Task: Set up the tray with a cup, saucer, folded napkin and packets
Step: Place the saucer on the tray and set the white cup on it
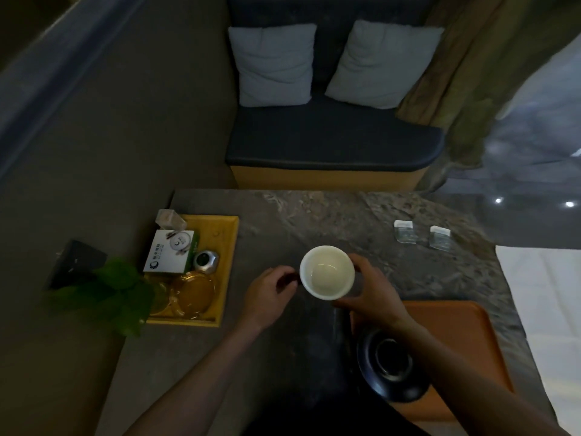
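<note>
The right hand (372, 294) holds the cup (327, 272) from its right side, fingers curled round the wall and thumb at the near rim. The cup is over the middle of the table (330, 215), off the tray (456, 328); in this dim light I cannot tell whether it is lifted or resting on the surface. The left hand (267, 297) is just beside the cup's left side, fingers curled in towards what may be the handle, but whether it touches or pinches anything I cannot tell.

The tray lies at the table's near right corner, with the dark saucer (390, 366) on its left part, partly hidden by the right forearm. Two packets (405, 231) lie well apart from the tray near the far right edge. No napkin can be made out.

The likely next step is setting the cup in the saucer's well. The risks:

- The right forearm crosses over the saucer, so lowering the cup could knock the rim or land off-centre.
- A one-sided grip on a smooth wall could let the cup tip.
- The saucer lies close to the tray's left edge, so a nudge may push it over the lip.

A second tray (226, 247) with a box (169, 253) is at the left edge.
</note>
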### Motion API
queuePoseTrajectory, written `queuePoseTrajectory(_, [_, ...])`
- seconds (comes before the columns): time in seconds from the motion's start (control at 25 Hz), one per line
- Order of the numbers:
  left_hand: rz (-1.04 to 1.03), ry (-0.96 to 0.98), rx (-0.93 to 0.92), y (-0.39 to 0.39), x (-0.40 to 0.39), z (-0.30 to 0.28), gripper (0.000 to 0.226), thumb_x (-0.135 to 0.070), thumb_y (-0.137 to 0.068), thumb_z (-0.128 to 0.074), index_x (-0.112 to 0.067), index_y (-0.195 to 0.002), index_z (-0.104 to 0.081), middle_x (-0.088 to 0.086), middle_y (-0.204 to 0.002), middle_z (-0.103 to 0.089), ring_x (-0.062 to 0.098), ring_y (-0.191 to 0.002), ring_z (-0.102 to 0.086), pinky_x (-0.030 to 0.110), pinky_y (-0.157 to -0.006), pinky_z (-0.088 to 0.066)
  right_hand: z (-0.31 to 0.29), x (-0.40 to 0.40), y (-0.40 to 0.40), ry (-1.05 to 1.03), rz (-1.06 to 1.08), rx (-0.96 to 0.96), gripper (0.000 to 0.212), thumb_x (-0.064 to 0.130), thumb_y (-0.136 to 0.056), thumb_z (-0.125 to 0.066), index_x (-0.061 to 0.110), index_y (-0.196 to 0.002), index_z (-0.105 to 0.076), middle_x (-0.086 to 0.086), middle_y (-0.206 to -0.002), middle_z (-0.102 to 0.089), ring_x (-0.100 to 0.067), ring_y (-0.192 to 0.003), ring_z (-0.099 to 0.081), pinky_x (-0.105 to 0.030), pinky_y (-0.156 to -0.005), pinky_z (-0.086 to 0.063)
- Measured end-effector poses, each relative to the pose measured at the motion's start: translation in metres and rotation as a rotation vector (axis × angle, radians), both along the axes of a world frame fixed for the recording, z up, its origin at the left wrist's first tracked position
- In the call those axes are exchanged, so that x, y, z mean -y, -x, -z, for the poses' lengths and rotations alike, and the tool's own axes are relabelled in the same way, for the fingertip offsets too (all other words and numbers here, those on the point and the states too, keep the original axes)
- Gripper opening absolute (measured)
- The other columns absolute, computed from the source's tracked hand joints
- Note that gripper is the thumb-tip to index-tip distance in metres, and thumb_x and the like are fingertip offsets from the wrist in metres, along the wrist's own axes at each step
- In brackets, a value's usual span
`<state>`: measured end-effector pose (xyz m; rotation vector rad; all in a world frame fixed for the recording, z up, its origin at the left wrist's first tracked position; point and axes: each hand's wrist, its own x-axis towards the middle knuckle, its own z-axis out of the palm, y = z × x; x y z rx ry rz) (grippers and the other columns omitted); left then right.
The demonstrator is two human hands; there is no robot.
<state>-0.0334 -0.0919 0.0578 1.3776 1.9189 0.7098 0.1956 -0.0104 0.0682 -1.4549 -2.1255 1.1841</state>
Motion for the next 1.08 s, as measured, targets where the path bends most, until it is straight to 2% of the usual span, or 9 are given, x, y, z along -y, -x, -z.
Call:
queuePoseTrajectory(0.08, [0.014,-0.009,0.004,-0.022,0.008,-0.003,0.027,-0.024,-0.091,-0.063,-0.023,-0.118,-0.064,-0.005,-0.112,-0.064,0.006,-0.1,-0.06,0.019,-0.082,-0.049,-0.003,0.011,-0.023,-0.009,0.007,-0.011,0.084,0.063,-0.051,-0.081,0.053,-0.123,-0.038,0.024,-0.119,-0.053,-0.004,-0.113,-0.052,-0.032,-0.087,-0.048])
queuePoseTrajectory(0.2, [0.031,-0.043,0.003,-0.056,0.019,-0.008,0.027,-0.022,-0.089,-0.065,-0.019,-0.116,-0.066,-0.003,-0.109,-0.067,0.009,-0.097,-0.061,0.027,-0.084,-0.052,-0.004,0.024,-0.058,-0.021,0.016,-0.016,0.086,0.064,-0.051,-0.082,0.051,-0.125,-0.041,0.022,-0.122,-0.056,-0.004,-0.112,-0.054,-0.04,-0.087,-0.053])
queuePoseTrajectory(0.32, [0.019,-0.068,0.019,-0.091,0.03,-0.007,0.024,-0.021,-0.088,-0.068,-0.018,-0.111,-0.068,-0.001,-0.106,-0.07,0.01,-0.093,-0.063,0.027,-0.083,-0.052,-0.006,0.035,-0.094,-0.054,-0.005,0.005,0.086,0.07,-0.051,-0.08,0.057,-0.125,-0.038,0.027,-0.119,-0.055,-0.001,-0.108,-0.055,-0.037,-0.081,-0.055])
queuePoseTrajectory(0.48, [-0.043,-0.076,0.022,-0.134,0.048,0.001,0.021,-0.022,-0.086,-0.07,-0.022,-0.107,-0.07,-0.007,-0.102,-0.07,0.0,-0.086,-0.061,0.013,-0.077,-0.049,-0.004,0.047,-0.135,-0.07,-0.053,0.041,0.088,0.075,-0.05,-0.077,0.061,-0.124,-0.031,0.028,-0.119,-0.052,-0.004,-0.109,-0.053,-0.033,-0.081,-0.054])
queuePoseTrajectory(0.56, [-0.066,-0.047,0.02,-0.154,0.057,0.004,0.021,-0.024,-0.086,-0.07,-0.029,-0.106,-0.069,-0.011,-0.102,-0.069,-0.001,-0.087,-0.062,0.015,-0.078,-0.049,0.0,0.052,-0.152,-0.062,-0.075,0.054,0.089,0.069,-0.051,-0.079,0.056,-0.126,-0.034,0.025,-0.121,-0.053,-0.005,-0.11,-0.052,-0.035,-0.082,-0.054])
queuePoseTrajectory(0.68, [-0.102,0.003,0.042,-0.178,0.069,0.002,0.021,-0.028,-0.087,-0.068,-0.037,-0.106,-0.067,-0.016,-0.102,-0.068,-0.001,-0.091,-0.063,0.017,-0.077,-0.048,0.003,0.062,-0.175,-0.078,-0.083,0.052,0.09,0.067,-0.05,-0.078,0.054,-0.127,-0.034,0.03,-0.119,-0.05,0.0,-0.109,-0.048,-0.026,-0.08,-0.047])
queuePoseTrajectory(0.88, [-0.088,0.079,-0.015,-0.201,0.086,0.005,0.022,-0.036,-0.089,-0.064,-0.041,-0.11,-0.063,-0.028,-0.099,-0.06,-0.02,-0.087,-0.055,0.004,-0.068,-0.039,0.01,0.077,-0.199,-0.066,-0.097,0.074,0.092,0.067,-0.053,-0.077,0.048,-0.132,-0.034,0.021,-0.128,-0.051,-0.008,-0.115,-0.048,-0.029,-0.086,-0.045])
queuePoseTrajectory(0.96, [-0.085,0.089,-0.021,-0.205,0.091,0.008,0.022,-0.036,-0.089,-0.064,-0.041,-0.111,-0.063,-0.027,-0.1,-0.06,-0.022,-0.088,-0.054,0.006,-0.068,-0.04,0.013,0.082,-0.202,-0.06,-0.093,0.071,0.091,0.072,-0.055,-0.075,0.047,-0.132,-0.035,0.022,-0.128,-0.052,-0.007,-0.114,-0.049,-0.029,-0.086,-0.044])
queuePoseTrajectory(1.08, [-0.071,0.098,-0.027,-0.205,0.099,0.014,0.022,-0.034,-0.089,-0.064,-0.04,-0.11,-0.063,-0.022,-0.103,-0.063,-0.016,-0.087,-0.055,0.007,-0.07,-0.041,0.016,0.093,-0.203,-0.039,-0.08,0.057,0.091,0.079,-0.054,-0.071,0.045,-0.132,-0.037,0.025,-0.125,-0.051,-0.005,-0.111,-0.049,-0.029,-0.085,-0.044])
